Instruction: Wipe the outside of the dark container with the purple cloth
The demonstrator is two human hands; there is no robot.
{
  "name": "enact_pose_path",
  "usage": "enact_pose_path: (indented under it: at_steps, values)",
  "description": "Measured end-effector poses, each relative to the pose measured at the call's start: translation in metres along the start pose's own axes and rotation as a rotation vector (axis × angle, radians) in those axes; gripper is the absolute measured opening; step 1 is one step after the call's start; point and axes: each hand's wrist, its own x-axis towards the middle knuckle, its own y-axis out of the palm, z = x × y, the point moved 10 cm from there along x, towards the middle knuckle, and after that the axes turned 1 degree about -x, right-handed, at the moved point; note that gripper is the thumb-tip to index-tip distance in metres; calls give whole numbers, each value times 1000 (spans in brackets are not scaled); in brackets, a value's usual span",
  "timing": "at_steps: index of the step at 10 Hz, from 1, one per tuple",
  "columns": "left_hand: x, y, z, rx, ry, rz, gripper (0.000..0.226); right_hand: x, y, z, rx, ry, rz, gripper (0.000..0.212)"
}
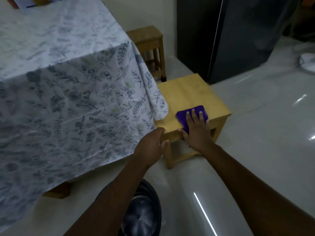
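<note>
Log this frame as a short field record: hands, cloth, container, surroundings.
left hand: gripping the near edge of the wooden stool
right hand: flat on the purple cloth, fingers spread
purple cloth: lying on the stool top
dark container: on the floor below the arms, untouched
table with leaf-print tablecloth: left of the stool
second stool: behind

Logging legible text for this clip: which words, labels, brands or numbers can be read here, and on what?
None can be read.
White sheet at the top left edge: one dark streak, too blurred to tell.
Tablecloth: leaf pattern only.
Purple cloth, wooden stool, dark cabinet: unmarked.
</note>
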Motion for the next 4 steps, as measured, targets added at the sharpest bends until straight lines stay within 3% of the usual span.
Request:
enact_pose_path:
  at_steps: [2,4]
  values:
    - [8,-64,-33,-23,-14,10,35,-31,-88,24,180,-87,-118,57]
    - [46,-202,-97,-110,-5,-30,33,-28,-242,96,252,-147,-190,52]
